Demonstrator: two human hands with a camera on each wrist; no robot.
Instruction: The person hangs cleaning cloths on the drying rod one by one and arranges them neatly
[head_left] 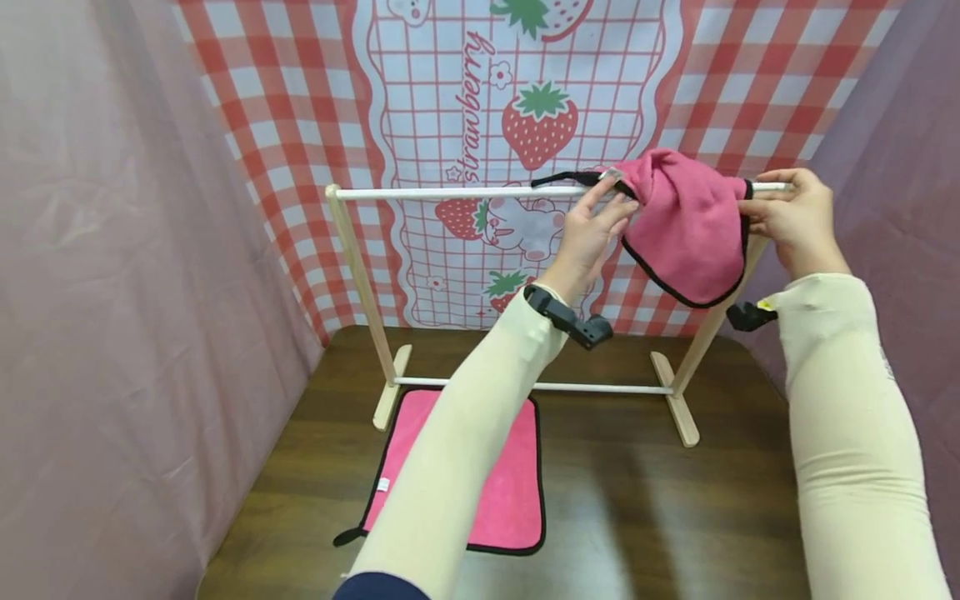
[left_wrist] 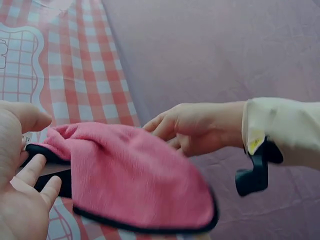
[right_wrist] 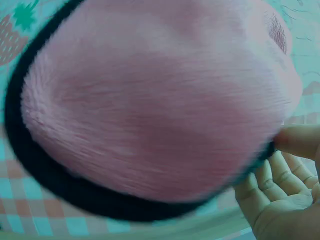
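Note:
A pink towel with black edging [head_left: 690, 225] hangs bunched over the right part of the white top rod [head_left: 450, 193] of a wooden rack. My left hand [head_left: 588, 237] holds the towel's black-edged left end, near a small white tag; a black strap sticks out leftward along the rod. At the towel's right side, my right hand [head_left: 802, 217] pinches the black edge beside the rod's end. In the right wrist view the thumb of the right hand [right_wrist: 285, 190] lies at the edging, with the fingers below. One rounded corner of the towel droops under the rod.
A second pink towel [head_left: 510, 492] lies flat on the brown wooden table [head_left: 600, 517], partly covered by my left sleeve. The rack's wooden feet [head_left: 675, 400] stand on the table. Behind hangs a strawberry-print checked cloth [head_left: 292, 108], with pinkish curtains [head_left: 112, 250] at both sides.

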